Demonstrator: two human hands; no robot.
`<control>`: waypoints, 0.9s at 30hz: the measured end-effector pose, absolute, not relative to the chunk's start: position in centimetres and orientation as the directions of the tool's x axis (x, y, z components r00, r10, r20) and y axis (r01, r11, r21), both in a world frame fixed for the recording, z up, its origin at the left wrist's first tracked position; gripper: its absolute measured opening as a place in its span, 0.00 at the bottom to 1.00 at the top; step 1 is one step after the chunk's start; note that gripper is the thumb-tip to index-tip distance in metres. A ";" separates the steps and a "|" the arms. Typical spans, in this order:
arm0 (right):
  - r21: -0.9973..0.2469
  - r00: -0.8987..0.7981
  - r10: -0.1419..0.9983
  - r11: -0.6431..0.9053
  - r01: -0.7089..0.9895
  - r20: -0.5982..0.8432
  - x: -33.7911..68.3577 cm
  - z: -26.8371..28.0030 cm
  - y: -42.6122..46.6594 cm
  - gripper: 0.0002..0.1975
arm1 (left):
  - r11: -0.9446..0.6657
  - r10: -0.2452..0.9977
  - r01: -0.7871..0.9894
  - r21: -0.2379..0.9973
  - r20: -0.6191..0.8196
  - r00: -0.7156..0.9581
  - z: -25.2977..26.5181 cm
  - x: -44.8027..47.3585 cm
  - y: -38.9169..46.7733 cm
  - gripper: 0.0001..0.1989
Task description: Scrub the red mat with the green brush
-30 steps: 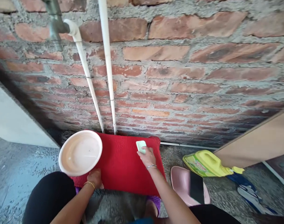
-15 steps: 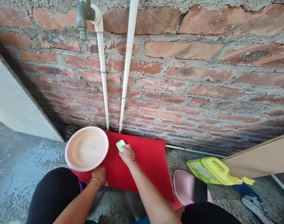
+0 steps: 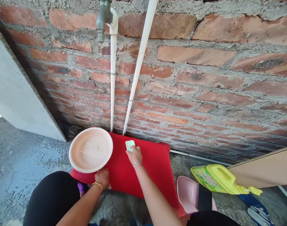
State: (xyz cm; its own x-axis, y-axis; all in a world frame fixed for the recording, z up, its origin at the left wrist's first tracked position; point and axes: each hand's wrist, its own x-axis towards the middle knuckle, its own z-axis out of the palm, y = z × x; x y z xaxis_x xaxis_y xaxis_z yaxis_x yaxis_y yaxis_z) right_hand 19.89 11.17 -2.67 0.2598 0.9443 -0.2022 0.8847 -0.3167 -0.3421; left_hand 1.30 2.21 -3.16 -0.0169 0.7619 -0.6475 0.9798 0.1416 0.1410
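A red mat (image 3: 155, 169) with a shaggy fringe lies flat on the floor against the wall. My right hand (image 3: 135, 155) is closed on a small pale green block, which looks like a scrubbing brush (image 3: 129, 144), and holds it against the middle of the mat. The underside of the brush is hidden. At the mat's near edge, my left hand (image 3: 102, 177) is closed and seems to grip that edge; its fingertips are mostly out of sight. A pale pink basin (image 3: 92, 152) rests on the mat's left end, just beyond my left hand.
To the right are a pink stool-like item (image 3: 187, 193), a yellow detergent jug (image 3: 216, 179) on its side and a slipper (image 3: 258, 213). White pipes (image 3: 113, 81) and a tap (image 3: 102, 20) run along the brick wall (image 3: 181, 75). A grey slab (image 3: 20, 84) leans at left, by wet floor.
My right hand has slid the brush a little to the right over the mat. My left hand stays at the mat's near edge. The whole view has shifted slightly.
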 end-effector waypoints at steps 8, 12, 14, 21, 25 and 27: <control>-0.314 0.000 0.972 -0.076 0.946 -0.236 14.7 -3.1 13.8 0.17 | 0.118 0.756 0.984 0.135 -0.655 0.000 -3.9 1.1 2.4 0.31; -0.261 0.057 0.970 -0.120 0.958 -0.238 18.4 -2.8 13.6 0.17 | 0.093 0.759 0.987 0.131 -0.651 0.015 -3.8 1.1 2.4 0.30; -0.242 0.131 0.960 -0.192 0.951 -0.249 21.4 -2.6 13.2 0.18 | 0.085 0.759 0.989 0.121 -0.651 0.015 -3.7 1.1 2.4 0.29; -0.194 0.441 0.853 -0.500 0.844 -0.279 33.3 -1.9 9.5 0.20 | 0.066 0.754 0.993 0.095 -0.656 0.013 -3.1 1.4 2.3 0.30; -0.183 0.614 0.734 -0.673 0.717 -0.292 39.0 -1.3 6.2 0.21 | 0.058 0.756 0.995 0.082 -0.655 0.010 -3.1 1.6 2.3 0.29; -0.186 0.698 0.647 -0.760 0.623 -0.306 40.7 -1.2 5.0 0.21 | 0.053 0.759 0.995 0.082 -0.651 0.013 -3.3 1.6 2.2 0.29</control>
State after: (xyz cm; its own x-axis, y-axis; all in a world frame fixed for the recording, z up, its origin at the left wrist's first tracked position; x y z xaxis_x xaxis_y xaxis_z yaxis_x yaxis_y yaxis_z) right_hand 40.68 5.00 -1.24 0.6978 0.6475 -0.3063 0.6233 -0.7596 -0.1857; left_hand 1.60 2.22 -3.26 0.0131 0.7591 -0.6509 0.9952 0.0532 0.0821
